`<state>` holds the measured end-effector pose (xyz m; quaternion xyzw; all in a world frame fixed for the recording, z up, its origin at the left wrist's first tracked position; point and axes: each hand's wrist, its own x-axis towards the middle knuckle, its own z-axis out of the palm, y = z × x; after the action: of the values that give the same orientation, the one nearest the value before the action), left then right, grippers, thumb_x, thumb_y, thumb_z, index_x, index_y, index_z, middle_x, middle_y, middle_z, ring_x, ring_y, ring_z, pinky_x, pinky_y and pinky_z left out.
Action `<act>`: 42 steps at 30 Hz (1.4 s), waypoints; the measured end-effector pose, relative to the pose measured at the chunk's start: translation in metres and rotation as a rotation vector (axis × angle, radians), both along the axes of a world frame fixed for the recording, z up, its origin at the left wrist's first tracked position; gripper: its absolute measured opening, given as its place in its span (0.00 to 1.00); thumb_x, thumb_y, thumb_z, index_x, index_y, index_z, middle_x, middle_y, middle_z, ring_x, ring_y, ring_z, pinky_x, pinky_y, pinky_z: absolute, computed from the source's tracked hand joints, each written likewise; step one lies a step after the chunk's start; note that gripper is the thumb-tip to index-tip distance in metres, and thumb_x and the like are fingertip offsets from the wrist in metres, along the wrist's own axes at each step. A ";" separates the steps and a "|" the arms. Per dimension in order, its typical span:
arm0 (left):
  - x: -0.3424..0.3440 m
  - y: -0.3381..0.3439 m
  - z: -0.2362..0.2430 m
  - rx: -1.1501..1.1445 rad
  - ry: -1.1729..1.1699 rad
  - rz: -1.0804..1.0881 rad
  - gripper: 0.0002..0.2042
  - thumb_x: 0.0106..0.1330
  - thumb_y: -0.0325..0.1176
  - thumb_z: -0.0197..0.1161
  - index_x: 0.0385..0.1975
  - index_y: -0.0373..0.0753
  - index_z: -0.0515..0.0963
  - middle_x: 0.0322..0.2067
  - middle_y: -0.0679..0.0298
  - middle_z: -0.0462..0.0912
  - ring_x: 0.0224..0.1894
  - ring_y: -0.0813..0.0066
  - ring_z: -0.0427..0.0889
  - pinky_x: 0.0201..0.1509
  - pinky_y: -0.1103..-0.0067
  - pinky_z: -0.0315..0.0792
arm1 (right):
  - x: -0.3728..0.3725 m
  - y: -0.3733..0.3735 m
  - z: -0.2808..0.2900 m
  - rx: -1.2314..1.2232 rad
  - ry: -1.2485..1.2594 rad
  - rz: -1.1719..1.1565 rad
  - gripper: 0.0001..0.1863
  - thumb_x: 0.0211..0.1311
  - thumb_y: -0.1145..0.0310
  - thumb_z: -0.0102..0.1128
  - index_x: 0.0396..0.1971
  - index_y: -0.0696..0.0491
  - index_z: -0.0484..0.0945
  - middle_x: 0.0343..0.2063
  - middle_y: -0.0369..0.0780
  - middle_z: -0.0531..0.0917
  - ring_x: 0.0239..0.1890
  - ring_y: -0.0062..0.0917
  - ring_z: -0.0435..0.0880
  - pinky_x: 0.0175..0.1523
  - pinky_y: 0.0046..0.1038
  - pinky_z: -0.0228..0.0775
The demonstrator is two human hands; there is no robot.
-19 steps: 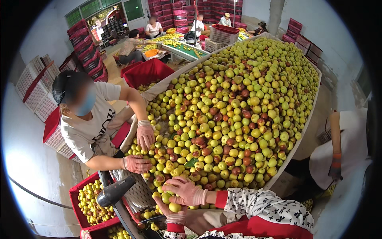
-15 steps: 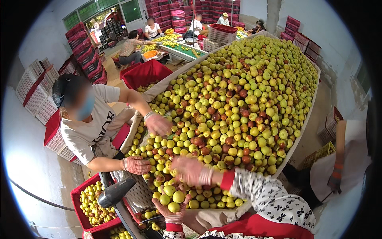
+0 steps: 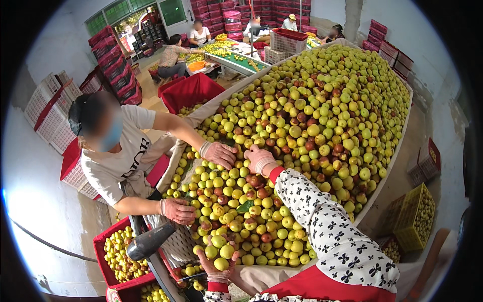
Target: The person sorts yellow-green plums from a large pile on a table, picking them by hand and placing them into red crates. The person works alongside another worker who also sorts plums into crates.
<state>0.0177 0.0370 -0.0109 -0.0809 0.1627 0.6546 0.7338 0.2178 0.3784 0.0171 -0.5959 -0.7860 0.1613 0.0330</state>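
My left hand (image 3: 217,266), in a pink knit glove, cups several yellow-green fruits (image 3: 221,250) at the lower middle, near a dark grey chute part (image 3: 143,246). My right hand (image 3: 257,158), also gloved, reaches into the big heap of yellow-green and reddish-brown fruit (image 3: 332,116); its fingers curl down among the fruit, hiding what they grip. The heap lies in a cloth-lined bin (image 3: 211,103). Beside my right hand a co-worker's gloved hand (image 3: 220,153) rests on the fruit; their other hand (image 3: 176,211) is at the near-left edge.
A masked co-worker (image 3: 121,166) stands left. Red crates of fruit (image 3: 105,264) sit lower left, a yellow crate (image 3: 402,226) right. A person's arm (image 3: 427,261) shows lower right. People (image 3: 173,55) sit at a green sorting table (image 3: 236,63) behind. Crates (image 3: 110,68) are stacked along the walls.
My right hand has moved from beside my left up and forward into the heap. The co-worker's upper hand has shifted right. The person at right has moved mostly out of view, revealing the yellow crate.
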 end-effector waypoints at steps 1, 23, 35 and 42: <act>0.001 0.002 0.003 0.004 -0.021 -0.005 0.37 0.61 0.70 0.54 0.63 0.50 0.67 0.59 0.60 0.72 0.55 0.51 0.74 0.47 0.49 0.81 | 0.001 -0.002 0.002 -0.007 0.003 0.040 0.19 0.57 0.66 0.60 0.50 0.39 0.78 0.58 0.40 0.71 0.52 0.40 0.82 0.57 0.41 0.74; 0.004 0.003 0.008 -0.017 0.006 0.007 0.31 0.61 0.67 0.59 0.60 0.58 0.70 0.55 0.58 0.73 0.54 0.50 0.73 0.42 0.51 0.82 | -0.028 0.061 0.004 0.185 -0.575 0.095 0.16 0.66 0.66 0.53 0.52 0.45 0.79 0.53 0.39 0.80 0.57 0.37 0.79 0.51 0.39 0.78; 0.005 0.005 0.012 -0.002 0.000 -0.018 0.33 0.62 0.67 0.58 0.64 0.60 0.65 0.55 0.55 0.72 0.52 0.49 0.74 0.39 0.53 0.82 | 0.013 -0.033 0.066 -0.156 0.191 0.198 0.16 0.63 0.69 0.54 0.51 0.45 0.77 0.52 0.45 0.74 0.49 0.35 0.81 0.58 0.36 0.75; 0.005 0.004 0.001 0.054 -0.046 -0.031 0.34 0.62 0.66 0.58 0.66 0.59 0.63 0.56 0.55 0.72 0.54 0.48 0.74 0.44 0.48 0.81 | 0.072 0.036 0.091 0.058 -0.595 -0.022 0.19 0.58 0.59 0.63 0.49 0.49 0.84 0.56 0.39 0.79 0.56 0.38 0.81 0.57 0.39 0.76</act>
<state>0.0226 0.0408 -0.0098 -0.0737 0.1295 0.6453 0.7492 0.2894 0.4142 0.1083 -0.6244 -0.7588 -0.0433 -0.1800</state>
